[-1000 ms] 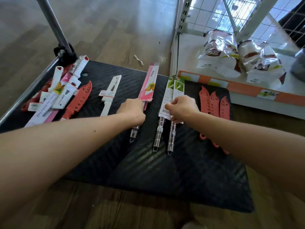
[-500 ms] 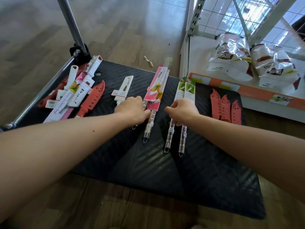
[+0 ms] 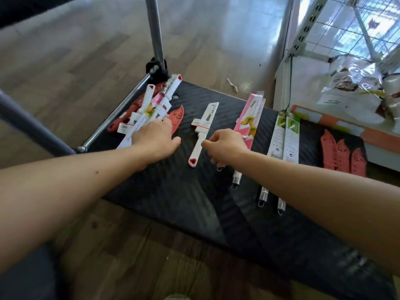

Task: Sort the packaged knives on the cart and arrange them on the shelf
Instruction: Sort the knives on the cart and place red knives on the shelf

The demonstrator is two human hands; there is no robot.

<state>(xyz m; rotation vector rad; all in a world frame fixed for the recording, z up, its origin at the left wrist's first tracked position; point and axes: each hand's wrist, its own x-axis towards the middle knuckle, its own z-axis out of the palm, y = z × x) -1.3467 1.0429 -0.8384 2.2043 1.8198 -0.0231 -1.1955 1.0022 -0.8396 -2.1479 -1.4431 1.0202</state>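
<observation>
A white-handled knife in a white card sleeve [image 3: 203,132] lies in the middle of the black ribbed cart deck [image 3: 173,191], handle end towards the person.

Just left of it, the left hand [image 3: 155,138] lies palm down. Its fingers [image 3: 161,126] reach almost straight onto a loose heap of white- and pink-carded packaged knives [image 3: 147,110], with the thumb spread out towards the white knife. The fingers rest on the heap rather than wrap round it. A coral plastic blade sheath [image 3: 178,116] shows between the heap and the white knife.

Just right of the white knife is the right hand [image 3: 226,146]. Its fingers [image 3: 208,144] are loosely curled, with the foremost tip at or against the white handle. The hand covers the handles of two overlapping pink-carded knives [image 3: 249,120], and only their steel ends show below it. Whether the fingers grip one of those handles cannot be told.

Further right of the white knife, two green-and-white carded knives [image 3: 284,139] lie side by side. Beyond them are three coral blade sheaths [image 3: 342,155] in a row.

Past the cart on that same side stands a white metal shelf [image 3: 303,79] with an orange price strip and crinkled foil bags [image 3: 357,83] on it. Behind the white knife, on the far left, a grey steel handle post [image 3: 154,29] rises from the cart's corner over a wood-look floor [image 3: 65,61].
</observation>
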